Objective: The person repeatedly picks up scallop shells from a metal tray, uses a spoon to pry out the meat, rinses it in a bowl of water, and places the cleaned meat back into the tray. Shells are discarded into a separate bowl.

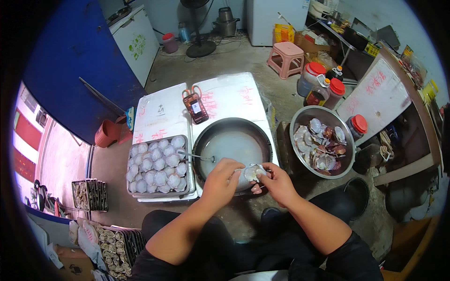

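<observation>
My right hand (279, 182) grips an opened scallop shell (253, 172) by its right edge, the pale inner face turned up. Close to the shell's left side, my left hand (222, 177) has bent fingers; whether they pinch something is unclear. Both hands are over the near rim of a wide dark pan (201, 140) holding cloudy liquid. A metal spoon (197, 155) lies across the pan's left rim, its handle reaching over a metal tray (188, 165) of scallop shells (156, 164) set in rows. At right, a steel basin (299, 114) holds loose scallops and shells (318, 144).
White foam boxes (232, 87) carry the pan, tray and a phone (195, 108). Red-lidded jars (334, 93) and a pink stool (286, 58) stand at far right. A black bucket (358, 196) is by my right knee. Stacked shellfish trays (114, 249) sit at lower left.
</observation>
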Motion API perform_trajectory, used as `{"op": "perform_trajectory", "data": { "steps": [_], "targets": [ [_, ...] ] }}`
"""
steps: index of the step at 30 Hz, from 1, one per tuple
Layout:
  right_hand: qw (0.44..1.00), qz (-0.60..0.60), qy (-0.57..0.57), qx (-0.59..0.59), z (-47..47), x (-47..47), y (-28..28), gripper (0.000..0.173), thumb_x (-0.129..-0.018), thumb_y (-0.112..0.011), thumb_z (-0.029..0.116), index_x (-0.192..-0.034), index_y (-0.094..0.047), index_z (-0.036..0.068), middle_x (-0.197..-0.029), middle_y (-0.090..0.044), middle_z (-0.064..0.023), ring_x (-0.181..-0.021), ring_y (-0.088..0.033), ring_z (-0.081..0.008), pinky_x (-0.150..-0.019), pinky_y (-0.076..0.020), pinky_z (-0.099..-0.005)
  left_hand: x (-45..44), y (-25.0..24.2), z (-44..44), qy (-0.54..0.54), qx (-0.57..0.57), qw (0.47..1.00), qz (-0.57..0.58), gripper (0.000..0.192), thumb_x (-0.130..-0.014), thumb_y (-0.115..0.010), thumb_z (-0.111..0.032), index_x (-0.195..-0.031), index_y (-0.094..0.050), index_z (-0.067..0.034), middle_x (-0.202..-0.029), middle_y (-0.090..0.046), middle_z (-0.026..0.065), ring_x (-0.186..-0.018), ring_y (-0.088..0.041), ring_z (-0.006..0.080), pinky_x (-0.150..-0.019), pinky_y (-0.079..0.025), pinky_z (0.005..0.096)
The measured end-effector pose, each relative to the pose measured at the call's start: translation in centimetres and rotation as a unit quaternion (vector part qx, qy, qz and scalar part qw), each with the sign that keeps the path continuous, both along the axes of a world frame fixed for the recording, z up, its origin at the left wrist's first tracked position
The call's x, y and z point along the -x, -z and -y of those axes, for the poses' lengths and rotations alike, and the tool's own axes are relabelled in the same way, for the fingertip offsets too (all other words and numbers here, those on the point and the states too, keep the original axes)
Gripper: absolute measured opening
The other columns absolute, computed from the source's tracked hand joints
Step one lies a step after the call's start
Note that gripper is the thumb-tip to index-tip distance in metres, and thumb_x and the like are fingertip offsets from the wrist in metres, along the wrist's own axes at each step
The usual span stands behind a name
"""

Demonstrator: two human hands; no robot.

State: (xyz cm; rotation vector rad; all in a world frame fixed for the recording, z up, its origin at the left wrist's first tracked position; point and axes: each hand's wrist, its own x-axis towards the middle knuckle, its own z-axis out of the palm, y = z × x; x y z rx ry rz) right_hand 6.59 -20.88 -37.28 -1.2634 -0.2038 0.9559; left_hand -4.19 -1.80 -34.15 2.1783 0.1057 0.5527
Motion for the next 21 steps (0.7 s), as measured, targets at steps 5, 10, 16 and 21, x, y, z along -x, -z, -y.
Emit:
{"op": "perform_trajectory", "data": {
  "steps": [5, 10, 16, 21],
  "targets": [
    [0.999, 0.046, 0.0, 0.002, -0.2, 0.2, -0.2, 0.039, -0.106, -0.056, 0.006, -0.142, -0.047, -0.004, -0.104, -0.073, -0.0173, -0.081, -0.075, -0.0215, -0.074, -0.0634, -0.0318, 0.3, 0.0, 0.3, 0.039, -0.069, 0.997, -0.022, 0.022, -0.09, -0.064, 0.002, -0.107, -0.075, -0.006, -0.127, -0.062, 0.014, -0.105, -0.065, 0.0347, -0.092, -0.054, 0.0416],
    [0.998, 0.05, 0.0, 0.023, -0.2, 0.4, 0.2, 0.036, -0.106, -0.056, 0.007, -0.138, -0.047, -0.005, -0.101, -0.073, -0.0171, -0.078, -0.075, -0.0211, -0.07, -0.0632, -0.0308, 0.0, 0.3, 1.0, 0.072, -0.126, 0.989, -0.001, 0.031, -0.085, -0.065, 0.004, -0.111, -0.076, -0.008, -0.132, -0.062, 0.0145, -0.115, -0.061, 0.0357, -0.097, -0.052, 0.0454],
    [0.999, 0.042, -0.012, 0.023, 0.0, 0.1, 0.0, 0.032, -0.106, -0.057, 0.008, -0.133, -0.047, -0.005, -0.096, -0.073, -0.0171, -0.076, -0.075, -0.0213, -0.068, -0.0627, -0.0312, 0.1, 0.2, 0.2, 0.055, -0.021, 0.998, -0.028, 0.035, -0.083, -0.062, 0.006, -0.112, -0.076, -0.009, -0.133, -0.062, 0.0145, -0.116, -0.061, 0.0365, -0.099, -0.051, 0.0456],
    [0.999, 0.028, -0.015, 0.016, -0.2, 0.4, 0.0, 0.032, -0.107, -0.057, 0.009, -0.133, -0.045, -0.005, -0.097, -0.073, -0.0188, -0.076, -0.075, -0.0229, -0.068, -0.0625, -0.0318, 0.2, 0.3, 0.3, 0.078, -0.115, 0.99, -0.031, 0.043, -0.081, -0.056, 0.012, -0.114, -0.075, -0.009, -0.134, -0.061, 0.0149, -0.117, -0.061, 0.0358, -0.1, -0.051, 0.0441]
  ]
}}
